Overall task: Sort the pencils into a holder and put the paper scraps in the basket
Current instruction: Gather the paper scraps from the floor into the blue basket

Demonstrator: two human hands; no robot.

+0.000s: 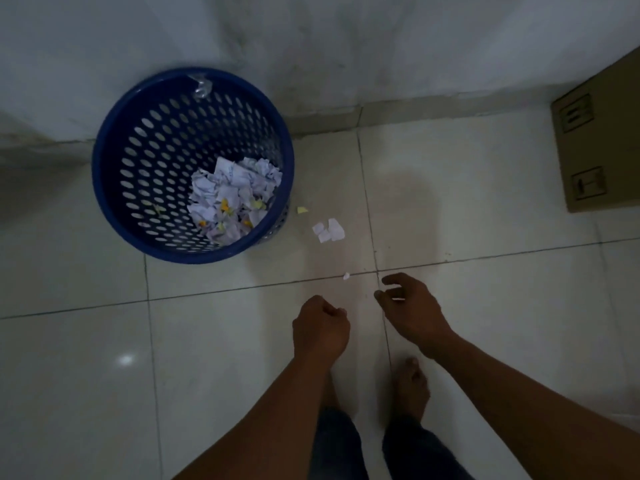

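A blue perforated basket (114, 174) stands on the tiled floor by the wall, with crumpled white and yellow paper scraps (232, 199) lying in its bottom. Loose scraps lie on the floor to its right: a yellow bit (302, 210), a small white cluster (329, 231) and a tiny white piece (346, 275). My left hand (320, 327) is curled into a fist below the tiny piece, and a pale bit of paper shows at its edge. My right hand (412, 306) hovers beside it with its fingers loosely curled over the floor. No pencils or holder are in view.
A cardboard box (599, 140) stands against the wall at the right. My bare feet (410, 386) and dark trouser legs are at the bottom, right under my hands. A clear plastic scrap (202, 85) hangs on the basket's far rim.
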